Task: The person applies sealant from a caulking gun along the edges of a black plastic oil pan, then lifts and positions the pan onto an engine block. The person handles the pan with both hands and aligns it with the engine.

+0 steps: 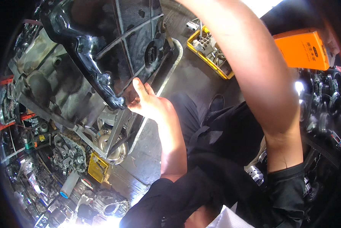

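My left hand point(149, 103) is closed on the lower corner of a black oil pan point(128, 41), with the thumb on its face and the fingers mostly behind its edge. Crossed ribs run over the pan, and its left rim is glossy and wavy. The pan is tilted and runs off the upper edge of the view. Behind and left of it is a large grey cast-metal housing point(49, 81), partly hidden by the pan. My right forearm reaches across the upper right and leaves at the top, so my right hand is out of sight.
A metal stand frame point(119, 129) carries the housing, with a round metal part point(113, 146) beneath. A yellow crate point(204, 57) of metal parts lies on the floor. An orange box point(301, 49) is at right, above several metal parts. More machine parts crowd the lower left.
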Action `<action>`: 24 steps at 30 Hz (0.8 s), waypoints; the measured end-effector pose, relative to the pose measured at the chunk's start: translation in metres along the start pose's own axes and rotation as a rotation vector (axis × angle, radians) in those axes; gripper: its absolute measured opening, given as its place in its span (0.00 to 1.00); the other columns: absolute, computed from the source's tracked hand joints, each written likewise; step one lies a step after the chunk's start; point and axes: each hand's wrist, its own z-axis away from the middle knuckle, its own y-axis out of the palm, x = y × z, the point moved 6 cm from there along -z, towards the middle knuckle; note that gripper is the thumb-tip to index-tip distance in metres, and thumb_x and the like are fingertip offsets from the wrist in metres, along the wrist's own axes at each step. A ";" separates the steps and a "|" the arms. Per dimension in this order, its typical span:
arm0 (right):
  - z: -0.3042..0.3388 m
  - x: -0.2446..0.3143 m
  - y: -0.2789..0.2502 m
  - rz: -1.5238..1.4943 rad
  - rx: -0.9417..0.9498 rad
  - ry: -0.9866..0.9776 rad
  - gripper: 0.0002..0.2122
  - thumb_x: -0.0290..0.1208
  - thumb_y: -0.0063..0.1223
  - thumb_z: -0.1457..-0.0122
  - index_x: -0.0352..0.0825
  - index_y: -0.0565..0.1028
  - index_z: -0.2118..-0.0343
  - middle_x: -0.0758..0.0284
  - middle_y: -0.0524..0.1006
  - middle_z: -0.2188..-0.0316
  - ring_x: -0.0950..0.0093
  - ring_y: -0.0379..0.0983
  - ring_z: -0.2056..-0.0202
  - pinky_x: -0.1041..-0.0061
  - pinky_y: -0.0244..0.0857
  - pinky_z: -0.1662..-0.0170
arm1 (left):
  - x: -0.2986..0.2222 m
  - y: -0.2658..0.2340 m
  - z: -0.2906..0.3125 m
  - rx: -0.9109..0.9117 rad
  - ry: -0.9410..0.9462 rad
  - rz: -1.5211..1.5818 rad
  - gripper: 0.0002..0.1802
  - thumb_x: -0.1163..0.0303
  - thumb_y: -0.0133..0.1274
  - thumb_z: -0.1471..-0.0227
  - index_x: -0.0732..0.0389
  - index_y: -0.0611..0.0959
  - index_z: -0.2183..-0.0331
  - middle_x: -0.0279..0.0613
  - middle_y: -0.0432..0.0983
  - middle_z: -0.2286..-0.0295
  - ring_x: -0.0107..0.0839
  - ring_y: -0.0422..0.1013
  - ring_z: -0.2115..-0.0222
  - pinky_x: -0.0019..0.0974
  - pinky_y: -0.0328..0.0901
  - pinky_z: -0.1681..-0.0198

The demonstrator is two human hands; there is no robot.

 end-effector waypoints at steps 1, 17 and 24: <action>-0.006 -0.002 0.006 -0.007 0.055 -0.046 0.16 0.32 0.53 0.39 0.22 0.80 0.76 0.43 0.80 0.75 0.47 0.81 0.69 0.58 0.78 0.59 | 0.000 0.001 0.000 0.002 -0.002 -0.014 0.30 0.72 0.73 0.52 0.61 0.73 0.52 0.41 0.72 0.54 0.36 0.70 0.52 0.48 0.70 0.45; -0.017 0.003 0.020 0.169 0.145 -0.114 0.11 0.30 0.56 0.47 0.26 0.82 0.77 0.44 0.81 0.72 0.50 0.83 0.65 0.58 0.78 0.59 | 0.000 0.001 -0.004 0.039 0.017 0.003 0.28 0.71 0.72 0.50 0.63 0.75 0.51 0.44 0.74 0.51 0.38 0.72 0.53 0.47 0.70 0.45; -0.011 -0.003 0.010 -0.157 -0.062 0.068 0.10 0.28 0.56 0.49 0.27 0.81 0.80 0.46 0.81 0.75 0.49 0.82 0.68 0.56 0.77 0.60 | 0.002 -0.001 -0.002 -0.028 0.024 -0.011 0.31 0.69 0.74 0.53 0.64 0.74 0.52 0.46 0.74 0.50 0.41 0.71 0.49 0.49 0.69 0.43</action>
